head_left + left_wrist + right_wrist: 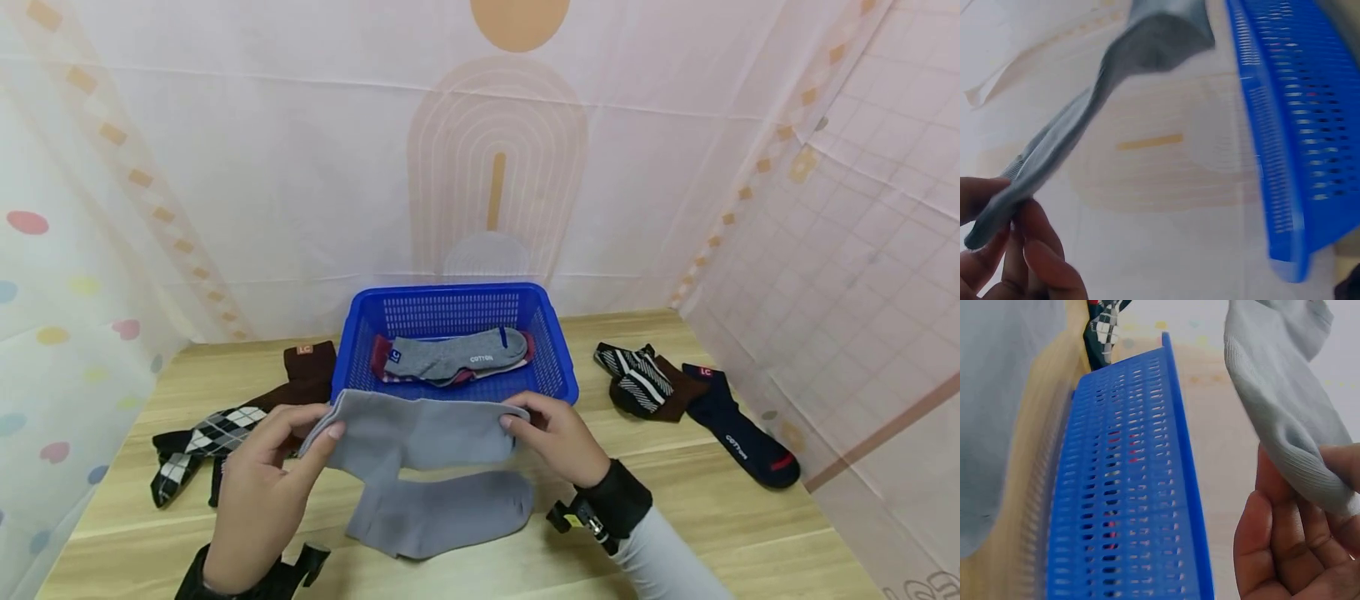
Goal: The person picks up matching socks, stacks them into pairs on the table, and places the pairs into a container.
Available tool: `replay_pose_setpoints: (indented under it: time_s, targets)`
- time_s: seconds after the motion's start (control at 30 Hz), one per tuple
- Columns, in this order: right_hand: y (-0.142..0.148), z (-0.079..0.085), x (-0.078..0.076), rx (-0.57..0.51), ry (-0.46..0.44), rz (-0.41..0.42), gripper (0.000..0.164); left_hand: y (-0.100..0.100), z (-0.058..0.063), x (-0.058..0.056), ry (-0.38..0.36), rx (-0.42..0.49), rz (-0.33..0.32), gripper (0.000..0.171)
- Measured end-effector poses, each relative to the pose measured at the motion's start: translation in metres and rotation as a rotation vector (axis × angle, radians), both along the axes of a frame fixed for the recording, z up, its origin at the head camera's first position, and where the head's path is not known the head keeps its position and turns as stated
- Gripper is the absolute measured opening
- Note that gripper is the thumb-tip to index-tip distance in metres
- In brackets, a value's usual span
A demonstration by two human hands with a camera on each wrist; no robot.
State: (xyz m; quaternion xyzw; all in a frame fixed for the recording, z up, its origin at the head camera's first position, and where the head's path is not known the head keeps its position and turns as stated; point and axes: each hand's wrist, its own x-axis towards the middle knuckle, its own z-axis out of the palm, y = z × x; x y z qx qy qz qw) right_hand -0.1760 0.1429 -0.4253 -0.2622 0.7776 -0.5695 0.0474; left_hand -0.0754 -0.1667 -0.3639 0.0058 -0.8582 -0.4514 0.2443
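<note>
A plain grey sock (442,429) is stretched sideways between the two hands, in front of the basket. My left hand (262,483) pinches one end of it between thumb and fingers. The other end is pinched by my right hand (562,433), seen close up in the right wrist view with the ribbed grey fabric (1291,425). Below the raised sock, a matching grey sock (450,512) lies on the table, its upper part overlapped by the first. Behind both hands stands a blue basket (457,293) with a grey "COTTON" sock (450,354) on top of reddish ones.
Left of the basket lie a brown sock (307,375) and black-and-white argyle socks (225,429). To the right are a black-and-white striped sock (637,375), a brown sock (675,392) and a navy sock (738,429). A printed cloth (315,183) hangs behind the table.
</note>
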Motion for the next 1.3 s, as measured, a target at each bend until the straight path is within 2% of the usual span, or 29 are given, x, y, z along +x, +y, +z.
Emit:
replay_pose_setpoints:
  time_s: [0.13,0.27,0.43,0.53,0.6,0.83,0.9,0.97,1.07,1.3]
  targets:
    - [0.009,-0.003,0.002,0.019,-0.046,0.000,0.014,-0.006,-0.015,-0.002,-0.083,-0.078,-0.030,0.018]
    - [0.015,-0.009,0.004,0.042,-0.064,0.006,0.015,-0.012,-0.033,-0.008,-0.233,-0.088,-0.073,0.022]
    - [0.020,-0.021,0.006,0.089,-0.098,0.022,0.015,-0.020,-0.055,-0.016,-0.457,0.012,-0.158,0.035]
    - [0.021,-0.028,0.006,0.131,-0.132,0.034,0.015,-0.026,-0.066,-0.023,-0.560,0.078,-0.223,0.042]
    - [0.021,-0.032,0.006,0.153,-0.153,0.043,0.016,-0.030,-0.073,-0.026,-0.605,0.091,-0.261,0.044]
    - [0.016,-0.044,0.004,0.248,-0.227,0.078,0.016,-0.037,-0.095,-0.032,-0.662,0.064,-0.370,0.034]
    - [0.016,-0.048,0.004,0.277,-0.220,0.102,0.014,-0.036,-0.101,-0.032,-0.661,0.019,-0.379,0.029]
    - [0.015,-0.052,0.005,0.306,-0.203,0.126,0.012,-0.035,-0.107,-0.032,-0.663,-0.025,-0.374,0.024]
    - [0.014,-0.055,0.006,0.351,-0.168,0.140,0.010,-0.033,-0.113,-0.031,-0.673,-0.098,-0.328,0.017]
    - [0.010,-0.054,0.008,0.460,-0.094,0.099,0.012,-0.030,-0.118,-0.030,-0.695,-0.200,-0.276,0.011]
